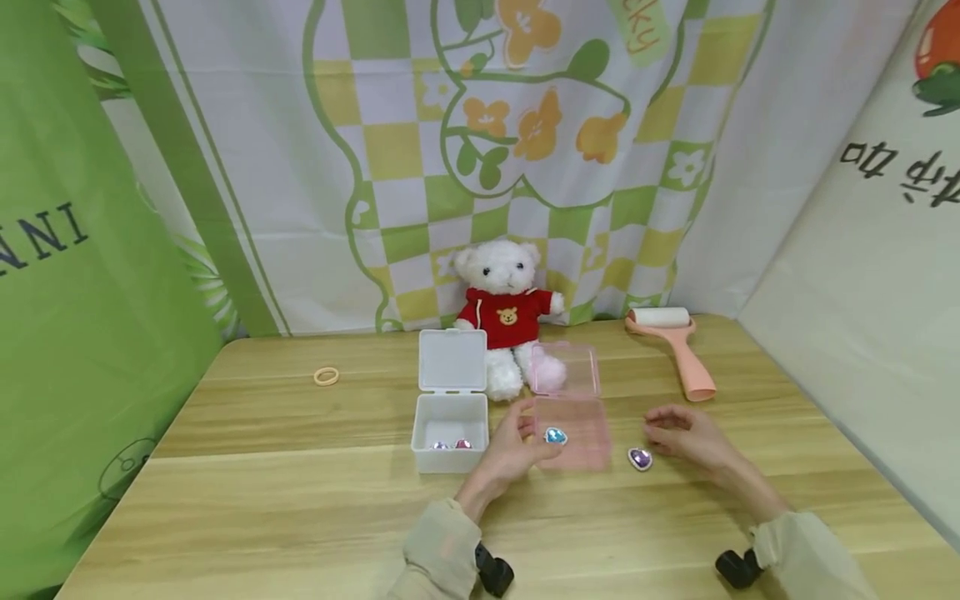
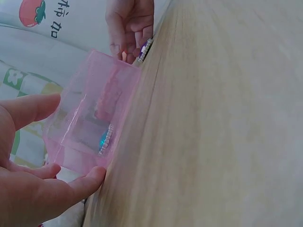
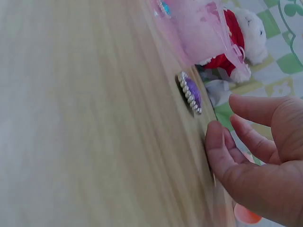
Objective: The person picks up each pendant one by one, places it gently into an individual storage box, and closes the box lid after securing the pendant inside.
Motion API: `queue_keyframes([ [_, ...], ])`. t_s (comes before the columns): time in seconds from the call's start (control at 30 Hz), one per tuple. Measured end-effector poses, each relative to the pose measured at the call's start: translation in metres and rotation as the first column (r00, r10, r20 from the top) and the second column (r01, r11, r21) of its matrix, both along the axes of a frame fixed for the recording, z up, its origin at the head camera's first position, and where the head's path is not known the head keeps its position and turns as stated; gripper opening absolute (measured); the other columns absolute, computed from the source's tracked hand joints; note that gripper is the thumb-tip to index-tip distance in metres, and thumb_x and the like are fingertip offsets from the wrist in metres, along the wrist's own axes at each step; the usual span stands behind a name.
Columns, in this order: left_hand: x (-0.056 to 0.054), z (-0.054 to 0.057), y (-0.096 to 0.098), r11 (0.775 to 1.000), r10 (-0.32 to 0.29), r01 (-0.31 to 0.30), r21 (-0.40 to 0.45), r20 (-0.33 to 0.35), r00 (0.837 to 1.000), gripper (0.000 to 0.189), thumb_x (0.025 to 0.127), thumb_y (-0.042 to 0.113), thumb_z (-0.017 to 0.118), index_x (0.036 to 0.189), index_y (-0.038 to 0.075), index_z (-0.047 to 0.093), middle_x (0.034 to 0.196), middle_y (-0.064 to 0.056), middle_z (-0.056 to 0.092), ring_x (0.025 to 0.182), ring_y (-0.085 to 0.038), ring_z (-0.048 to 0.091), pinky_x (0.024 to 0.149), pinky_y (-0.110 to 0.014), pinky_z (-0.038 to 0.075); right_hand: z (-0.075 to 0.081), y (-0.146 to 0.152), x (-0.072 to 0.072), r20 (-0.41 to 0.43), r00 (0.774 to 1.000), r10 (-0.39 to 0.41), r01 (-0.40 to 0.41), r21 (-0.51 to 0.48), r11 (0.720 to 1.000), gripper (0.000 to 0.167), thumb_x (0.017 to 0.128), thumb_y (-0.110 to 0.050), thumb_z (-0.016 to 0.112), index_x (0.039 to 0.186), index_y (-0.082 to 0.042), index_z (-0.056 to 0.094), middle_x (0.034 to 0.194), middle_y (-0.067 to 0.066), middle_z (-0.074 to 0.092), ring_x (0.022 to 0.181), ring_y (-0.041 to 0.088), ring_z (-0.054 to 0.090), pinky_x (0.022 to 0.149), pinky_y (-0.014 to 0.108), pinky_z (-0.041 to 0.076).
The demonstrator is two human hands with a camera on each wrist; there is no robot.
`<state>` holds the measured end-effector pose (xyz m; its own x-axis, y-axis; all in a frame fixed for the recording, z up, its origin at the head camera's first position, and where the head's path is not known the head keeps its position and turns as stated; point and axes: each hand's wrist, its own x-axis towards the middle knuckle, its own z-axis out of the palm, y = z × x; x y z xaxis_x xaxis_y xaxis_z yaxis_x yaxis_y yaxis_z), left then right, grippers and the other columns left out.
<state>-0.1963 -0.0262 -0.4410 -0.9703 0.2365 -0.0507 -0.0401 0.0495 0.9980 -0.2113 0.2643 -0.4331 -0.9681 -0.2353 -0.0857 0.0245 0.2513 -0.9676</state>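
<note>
My left hand (image 1: 512, 446) holds the left end of a see-through pink plastic box (image 2: 90, 113), its thumb and fingers on either side. The box's lid (image 1: 576, 372) is raised at the back. Inside lies a blue heart-shaped gem (image 1: 556, 436) with a beaded silver rim. To the right of the box, a purple gem (image 3: 191, 93) with a similar rim rests on the table. My right hand (image 1: 690, 435) is just beside that gem, fingers loosely bent and apart from it, with nothing seen between them.
A white box (image 1: 450, 461) with its lid up holds a purple gem and a red one. Behind sits a white teddy bear (image 1: 504, 292) in a red top. A peach lint roller (image 1: 686, 358) lies at back right, a beige ring (image 1: 326, 369) at left on the wooden table (image 1: 262, 483).
</note>
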Motion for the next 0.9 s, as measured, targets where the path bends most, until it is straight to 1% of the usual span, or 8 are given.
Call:
queue_keyframes([
  [0.17,0.002,0.001,0.001,1.000,0.006,-0.006,0.005,-0.005,1.000,0.077,0.074,0.000,0.076,0.141,0.002,0.037,0.132,-0.026,0.043,0.121,-0.036,0.043,0.098,-0.045,0.042,-0.006,0.007,0.002,-0.019,0.999,0.034,-0.034,0.007,0.999,0.043,0.092,-0.003,0.060,0.121,0.025,0.043,0.106,0.016,0.061,0.089,0.010,0.062,0.078,0.026,0.054],
  [0.37,0.003,0.004,0.000,1.000,0.001,-0.001,0.001,0.001,1.000,0.077,0.075,0.001,0.075,0.142,0.003,0.037,0.132,-0.026,0.043,0.122,-0.037,0.043,0.099,-0.046,0.042,-0.011,0.007,0.004,-0.056,0.998,0.039,-0.035,0.078,0.996,0.039,0.091,-0.002,0.061,0.118,0.023,0.048,0.106,0.024,0.062,0.086,0.007,0.062,0.075,0.025,0.054],
  [0.43,0.003,0.004,0.000,1.000,-0.001,0.001,-0.003,0.003,1.000,0.077,0.075,0.001,0.076,0.142,0.003,0.037,0.132,-0.025,0.044,0.122,-0.036,0.043,0.098,-0.045,0.042,-0.011,0.005,0.006,-0.069,0.997,0.031,-0.023,0.119,0.993,0.038,0.089,-0.003,0.064,0.117,0.020,0.052,0.103,0.021,0.063,0.084,0.006,0.062,0.073,0.024,0.054],
  [0.53,0.002,0.004,0.000,1.000,-0.005,0.005,-0.002,0.003,1.000,0.077,0.075,0.001,0.076,0.142,0.002,0.037,0.132,-0.025,0.043,0.122,-0.036,0.043,0.099,-0.045,0.041,-0.009,0.003,0.007,-0.090,0.995,0.043,-0.025,0.194,0.981,0.037,0.087,-0.008,0.069,0.114,0.015,0.058,0.099,0.017,0.065,0.082,0.007,0.061,0.071,0.023,0.052],
  [0.6,0.001,0.004,0.000,1.000,-0.009,0.009,-0.003,0.004,1.000,0.078,0.076,0.002,0.076,0.142,0.002,0.036,0.132,-0.025,0.043,0.122,-0.036,0.043,0.099,-0.045,0.041,-0.007,0.002,0.008,-0.107,0.992,0.070,-0.041,0.258,0.965,0.036,0.085,-0.012,0.072,0.111,0.011,0.062,0.097,0.013,0.065,0.081,0.009,0.059,0.069,0.022,0.051],
  [0.73,0.000,0.004,-0.001,1.000,-0.015,0.015,-0.002,-0.001,1.000,0.079,0.076,0.001,0.075,0.143,0.001,0.035,0.133,-0.025,0.042,0.121,-0.036,0.043,0.099,-0.045,0.041,-0.005,-0.001,0.009,-0.133,0.983,0.125,-0.073,0.345,0.936,0.031,0.083,-0.017,0.075,0.106,0.003,0.068,0.090,0.008,0.063,0.076,0.009,0.054,0.064,0.022,0.047],
  [0.9,0.002,0.005,0.000,1.000,-0.009,0.009,0.011,0.001,1.000,0.078,0.075,-0.002,0.075,0.143,0.002,0.035,0.133,-0.026,0.042,0.122,-0.038,0.042,0.099,-0.048,0.040,-0.005,-0.003,0.009,-0.137,0.980,0.146,-0.084,0.383,0.920,0.025,0.082,-0.019,0.076,0.098,-0.001,0.069,0.081,0.005,0.060,0.071,0.009,0.050,0.059,0.022,0.042],
])
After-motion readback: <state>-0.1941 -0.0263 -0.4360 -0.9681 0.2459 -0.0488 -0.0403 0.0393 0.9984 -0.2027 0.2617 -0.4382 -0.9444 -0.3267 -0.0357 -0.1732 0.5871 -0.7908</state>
